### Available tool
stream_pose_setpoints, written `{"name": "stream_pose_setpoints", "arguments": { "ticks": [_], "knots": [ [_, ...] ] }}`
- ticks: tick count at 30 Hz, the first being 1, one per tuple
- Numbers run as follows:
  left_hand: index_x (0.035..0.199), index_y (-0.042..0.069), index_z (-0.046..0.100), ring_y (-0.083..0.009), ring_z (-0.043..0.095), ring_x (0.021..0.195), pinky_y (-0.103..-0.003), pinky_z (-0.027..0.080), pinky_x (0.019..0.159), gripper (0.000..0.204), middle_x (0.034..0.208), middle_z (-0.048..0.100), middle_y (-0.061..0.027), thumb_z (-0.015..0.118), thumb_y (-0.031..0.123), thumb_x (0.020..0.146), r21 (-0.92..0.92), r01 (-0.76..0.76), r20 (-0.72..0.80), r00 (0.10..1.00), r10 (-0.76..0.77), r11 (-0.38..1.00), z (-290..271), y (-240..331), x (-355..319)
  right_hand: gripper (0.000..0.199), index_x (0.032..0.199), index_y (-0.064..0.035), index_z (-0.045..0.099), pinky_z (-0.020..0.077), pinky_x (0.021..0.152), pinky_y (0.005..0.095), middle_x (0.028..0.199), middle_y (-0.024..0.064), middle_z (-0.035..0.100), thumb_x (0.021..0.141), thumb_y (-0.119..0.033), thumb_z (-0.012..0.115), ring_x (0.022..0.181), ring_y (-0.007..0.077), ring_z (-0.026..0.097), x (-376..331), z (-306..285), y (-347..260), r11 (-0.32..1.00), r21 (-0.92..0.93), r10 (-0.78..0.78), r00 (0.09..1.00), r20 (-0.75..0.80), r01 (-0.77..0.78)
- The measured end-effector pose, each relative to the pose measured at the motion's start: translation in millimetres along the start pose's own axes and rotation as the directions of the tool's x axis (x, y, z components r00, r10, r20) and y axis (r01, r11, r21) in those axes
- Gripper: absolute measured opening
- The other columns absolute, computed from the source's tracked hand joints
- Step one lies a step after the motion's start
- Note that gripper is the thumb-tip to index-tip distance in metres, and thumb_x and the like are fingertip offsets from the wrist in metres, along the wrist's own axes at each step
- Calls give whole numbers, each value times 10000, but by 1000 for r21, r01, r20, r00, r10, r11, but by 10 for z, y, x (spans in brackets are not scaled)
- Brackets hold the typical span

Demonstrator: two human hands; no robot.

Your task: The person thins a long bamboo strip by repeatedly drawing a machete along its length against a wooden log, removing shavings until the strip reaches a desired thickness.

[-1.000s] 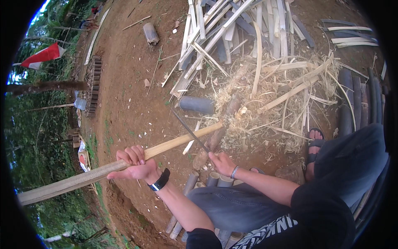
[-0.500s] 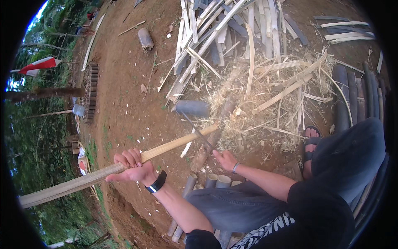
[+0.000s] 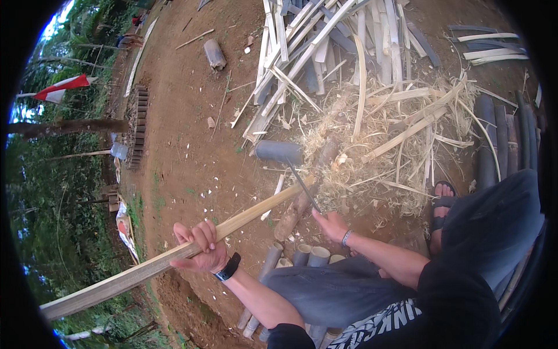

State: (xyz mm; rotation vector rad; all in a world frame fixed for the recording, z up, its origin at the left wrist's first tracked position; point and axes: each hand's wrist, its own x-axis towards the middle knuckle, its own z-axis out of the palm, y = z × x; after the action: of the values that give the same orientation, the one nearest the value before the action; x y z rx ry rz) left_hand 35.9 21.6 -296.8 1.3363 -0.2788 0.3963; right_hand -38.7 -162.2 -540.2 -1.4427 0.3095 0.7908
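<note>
A long pale bamboo strip (image 3: 256, 214) slants from the lower left up to a log (image 3: 293, 216) on the ground, where its far end rests. My left hand (image 3: 202, 249) is closed round the strip near its middle, with a black band on the wrist. In my right hand (image 3: 331, 226) is a knife (image 3: 303, 185) with a long, thin, dark blade. Its blade crosses the strip close to the far end; whether it bites into the wood cannot be made out. The handle is mostly hidden by my fingers.
Curled shavings (image 3: 401, 174) heap up ahead and to the right. Split bamboo strips (image 3: 317, 43) are piled beyond them. A short dark bamboo tube (image 3: 279, 152) lies near the blade. Cut bamboo poles (image 3: 318, 256) sit by my leg, others (image 3: 487, 136) at the right.
The knife has slid along the strip toward its far end. My left fingers now wrap more closely round the strip. The whole view has shifted slightly.
</note>
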Motion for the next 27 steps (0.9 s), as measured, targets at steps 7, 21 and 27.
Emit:
{"name": "stream_pose_setpoints", "arguments": {
  "ticks": [7,21,27],
  "knots": [
    [1166,80,462,-167,480,860,-324,422,802,442,927,491,-71,497,447,921,122,-174,-77,980,184,977,262,663,87,509,918,85,650,498,637,403,667,217,634,772,-402,672,652,319,655,-480,-101,-635,936,-202,-285,957,52,290],
    [723,117,401,-62,244,416,-217,200,402,505,543,280,42,360,570,942,141,-313,-146,932,333,939,757,2135,304,490,975,31,560,451,579,439,586,207,571,914,-450,487,598,364,606,-1524,-169,-1141,772,-164,-593,789,160,613],
    [643,148,296,-55,199,385,-200,175,383,557,505,206,45,333,637,908,167,-356,-102,921,375,919,855,2143,20,547,782,38,568,433,575,441,571,236,531,939,-464,418,590,382,586,-1492,151,-908,773,28,-632,766,120,633]
  ]
}}
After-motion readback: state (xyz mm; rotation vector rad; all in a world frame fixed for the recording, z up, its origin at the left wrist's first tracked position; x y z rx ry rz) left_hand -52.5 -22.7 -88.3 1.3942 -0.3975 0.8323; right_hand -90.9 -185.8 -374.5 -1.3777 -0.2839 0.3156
